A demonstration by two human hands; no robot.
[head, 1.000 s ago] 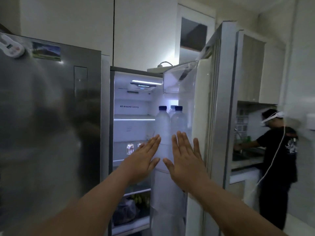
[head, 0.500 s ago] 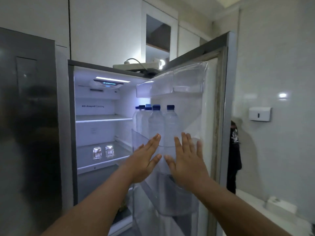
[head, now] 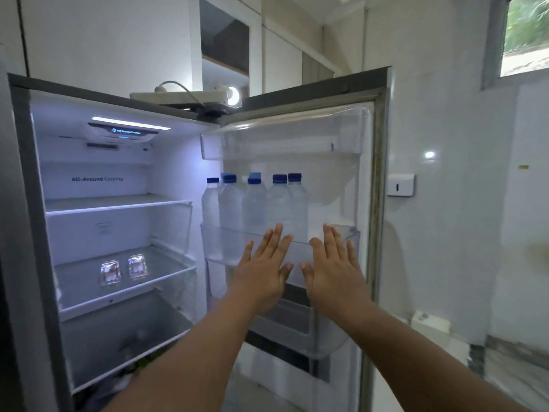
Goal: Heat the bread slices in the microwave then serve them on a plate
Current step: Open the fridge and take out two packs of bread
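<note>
Clear plastic water bottles [head: 255,209] fill the door bin [head: 225,248] at frame centre, where the left hand [head: 264,278] and right hand [head: 335,275] spread released fingers, grasping nothing; no bread shows, so a careless push could topple bottles.

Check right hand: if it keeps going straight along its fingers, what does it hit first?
Probably the clear door bin just ahead of the right hand, whose straight fingers point up and forward at it. The water bottles stand left of that line. Depth is unclear from one view.

Dim room, bright fridge light [head: 130,124]
</note>
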